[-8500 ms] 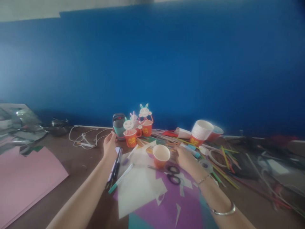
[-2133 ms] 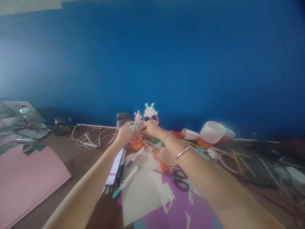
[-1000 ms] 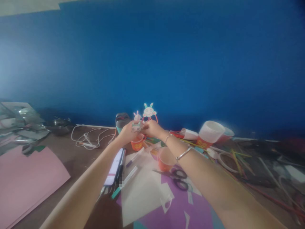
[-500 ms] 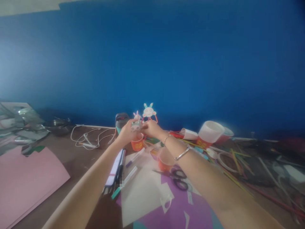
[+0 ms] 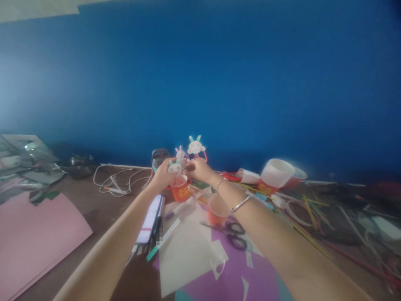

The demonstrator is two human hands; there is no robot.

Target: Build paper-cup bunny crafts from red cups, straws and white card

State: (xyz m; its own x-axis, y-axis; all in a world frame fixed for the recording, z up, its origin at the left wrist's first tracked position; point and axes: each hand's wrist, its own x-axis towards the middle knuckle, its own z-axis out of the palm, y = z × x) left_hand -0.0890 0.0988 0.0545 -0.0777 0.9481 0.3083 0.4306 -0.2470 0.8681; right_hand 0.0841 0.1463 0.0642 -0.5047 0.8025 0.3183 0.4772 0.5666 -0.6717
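My left hand (image 5: pixel 163 174): fingers closed on the left edge of one rabbit face (image 5: pixel 174 168), pale paper with green ears, upright and facing me. My right hand (image 5: pixel 201 170): thumb and fingers drawn together at that face's right side; whether they grip anything, I cannot tell. Right wrist: one thin bracelet (image 5: pixel 220 180), one silver bangle (image 5: pixel 240 203). Directly below the face, between my hands and slightly nearer me: one orange cup (image 5: pixel 181 193) with yellow lettering, open end up. Just beyond my hands: one pink-eared rabbit figure (image 5: pixel 179 154) and one larger green-eared rabbit figure (image 5: pixel 196 147) with red arms. Just behind my left hand: one dark grey container (image 5: pixel 160 156). Nearer me than my left hand: one phone (image 5: pixel 148 225), one teal-capped marker (image 5: pixel 169 232) and white paper (image 5: pixel 183 259). Nearer me than my right hand: one second cup (image 5: pixel 216 216), orange below and pale inside, one pair of black-handled scissors (image 5: pixel 227 230), and purple paper (image 5: pixel 232 276). Right of my right hand: one stack of cups (image 5: pixel 277 172). Well left of my left hand: pink paper (image 5: pixel 40 242).
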